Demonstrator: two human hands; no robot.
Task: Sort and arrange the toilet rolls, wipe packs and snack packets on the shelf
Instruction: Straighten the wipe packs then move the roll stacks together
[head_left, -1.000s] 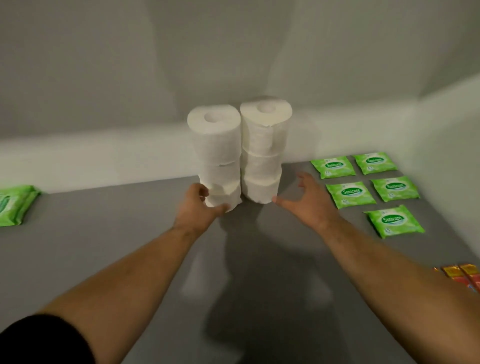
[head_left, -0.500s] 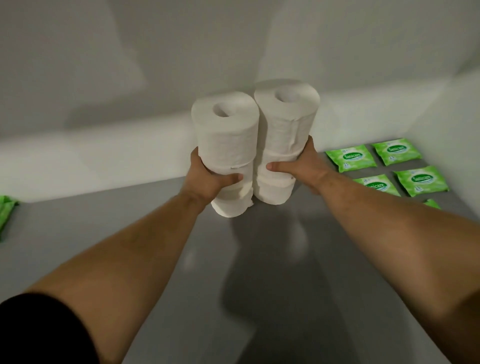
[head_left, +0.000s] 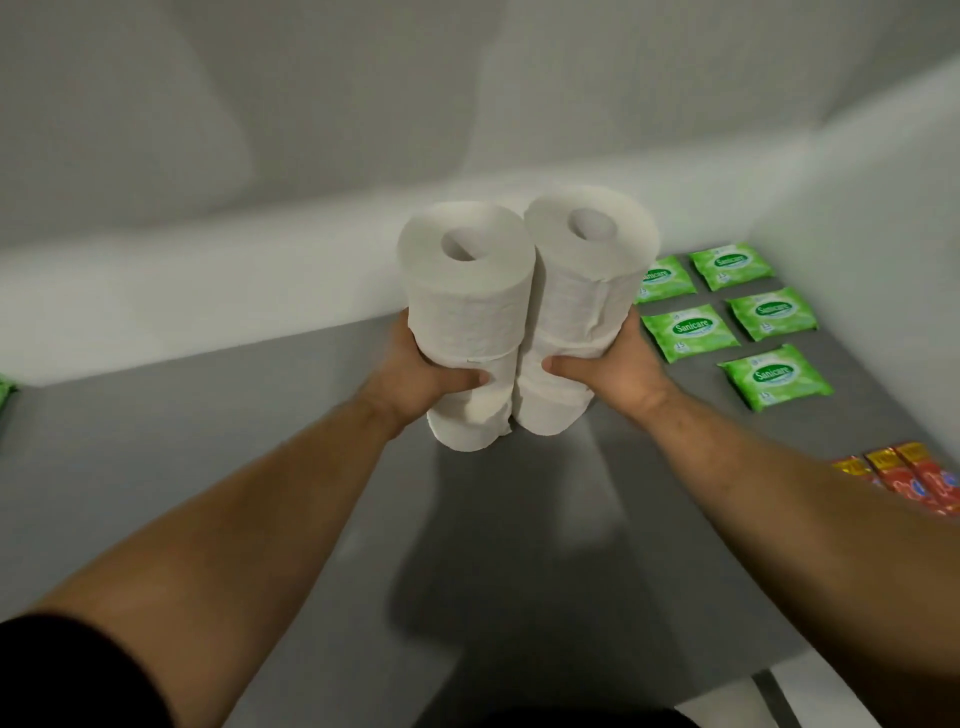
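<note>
Above the flat grey shelf (head_left: 260, 467), the person is carrying two white stacks of paper toilet rolls (head_left: 524, 322) pressed side by side, left of the green Sanicare wipe packs (head_left: 727, 322). The left hand (head_left: 421, 374) is clasping the left stack, the right hand (head_left: 618, 364) the right one. Squeezing both inward evenly is likely keeping the loose lower rolls from slipping. The stacks' long axes are running upright, cores pointing up, tops tilting slightly toward the camera.

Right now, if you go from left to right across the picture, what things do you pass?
Green pack at the left edge → left hand → toilet roll stacks → right hand → green wipe packs → red snack packets.
</note>
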